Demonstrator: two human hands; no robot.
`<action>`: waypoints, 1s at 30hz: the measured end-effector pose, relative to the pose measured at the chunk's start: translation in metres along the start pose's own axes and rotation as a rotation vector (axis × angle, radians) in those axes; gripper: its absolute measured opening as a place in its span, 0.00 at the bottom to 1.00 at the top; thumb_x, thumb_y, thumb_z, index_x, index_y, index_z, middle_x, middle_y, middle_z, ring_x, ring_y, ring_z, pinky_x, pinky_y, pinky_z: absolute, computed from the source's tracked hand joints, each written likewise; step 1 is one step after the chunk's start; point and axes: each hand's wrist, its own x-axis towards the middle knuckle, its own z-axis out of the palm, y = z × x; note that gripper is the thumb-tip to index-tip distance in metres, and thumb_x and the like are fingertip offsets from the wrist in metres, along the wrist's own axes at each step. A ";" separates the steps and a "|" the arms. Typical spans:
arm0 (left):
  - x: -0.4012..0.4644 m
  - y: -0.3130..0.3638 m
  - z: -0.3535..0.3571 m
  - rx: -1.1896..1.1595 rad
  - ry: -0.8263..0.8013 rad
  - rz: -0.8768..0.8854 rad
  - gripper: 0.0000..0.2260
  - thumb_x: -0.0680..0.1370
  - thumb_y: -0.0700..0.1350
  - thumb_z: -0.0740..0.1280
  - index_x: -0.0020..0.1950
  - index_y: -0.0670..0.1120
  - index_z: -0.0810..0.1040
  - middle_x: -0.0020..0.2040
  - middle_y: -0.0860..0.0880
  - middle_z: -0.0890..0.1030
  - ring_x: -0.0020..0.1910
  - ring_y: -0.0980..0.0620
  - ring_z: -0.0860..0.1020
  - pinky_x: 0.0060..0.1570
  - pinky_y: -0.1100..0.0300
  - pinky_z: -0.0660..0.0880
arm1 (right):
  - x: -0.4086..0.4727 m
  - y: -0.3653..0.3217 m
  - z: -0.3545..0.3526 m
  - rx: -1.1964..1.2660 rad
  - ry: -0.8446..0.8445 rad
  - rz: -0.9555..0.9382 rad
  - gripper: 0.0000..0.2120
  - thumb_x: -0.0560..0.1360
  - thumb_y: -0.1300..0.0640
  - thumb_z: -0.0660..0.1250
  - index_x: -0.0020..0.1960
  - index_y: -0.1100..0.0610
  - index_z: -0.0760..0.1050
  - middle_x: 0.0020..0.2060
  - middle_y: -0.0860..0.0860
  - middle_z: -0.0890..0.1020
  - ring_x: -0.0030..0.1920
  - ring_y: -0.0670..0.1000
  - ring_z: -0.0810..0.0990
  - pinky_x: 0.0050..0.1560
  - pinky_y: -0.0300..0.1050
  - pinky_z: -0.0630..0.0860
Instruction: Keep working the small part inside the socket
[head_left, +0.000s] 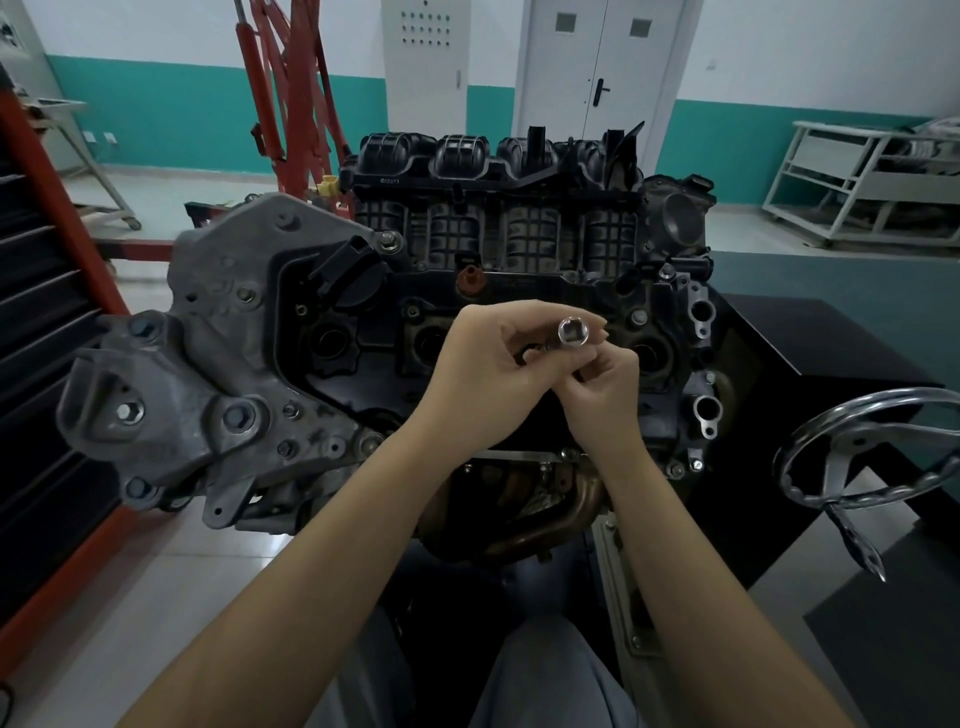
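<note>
Both hands meet over the black engine valve cover (519, 291), pinching one shiny chrome socket (573, 332) between them, square drive hole facing the camera. Left hand (483, 374) curls fingers round the socket from the left; right hand (605, 387) pinches it from below with thumb and fingertips. Beyond the hands: one black ribbed plastic intake manifold (498, 197). Left of them: one grey cast metal bracket (208, 364). Right: one chrome handwheel (857, 457). Behind the left hand: one red engine hoist (291, 88). Nothing blocks the socket
</note>
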 end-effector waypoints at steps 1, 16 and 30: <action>0.000 0.000 -0.001 -0.033 -0.022 -0.004 0.10 0.74 0.31 0.70 0.54 0.39 0.82 0.48 0.43 0.85 0.51 0.49 0.83 0.55 0.52 0.79 | 0.000 0.000 0.001 0.000 0.013 0.003 0.12 0.72 0.70 0.69 0.50 0.57 0.80 0.39 0.38 0.84 0.43 0.41 0.83 0.44 0.34 0.76; 0.000 -0.005 -0.003 -0.064 0.000 0.026 0.12 0.72 0.29 0.71 0.54 0.38 0.81 0.48 0.42 0.84 0.51 0.49 0.83 0.56 0.54 0.79 | 0.002 -0.002 0.001 -0.020 0.001 0.016 0.14 0.71 0.69 0.71 0.45 0.51 0.81 0.39 0.39 0.84 0.43 0.41 0.83 0.44 0.34 0.76; 0.001 -0.005 0.001 0.027 0.009 0.028 0.12 0.72 0.33 0.73 0.52 0.45 0.82 0.46 0.51 0.84 0.49 0.55 0.83 0.53 0.59 0.79 | 0.008 -0.012 -0.001 -0.113 -0.085 0.030 0.16 0.70 0.70 0.71 0.45 0.48 0.79 0.37 0.34 0.83 0.41 0.37 0.81 0.42 0.30 0.74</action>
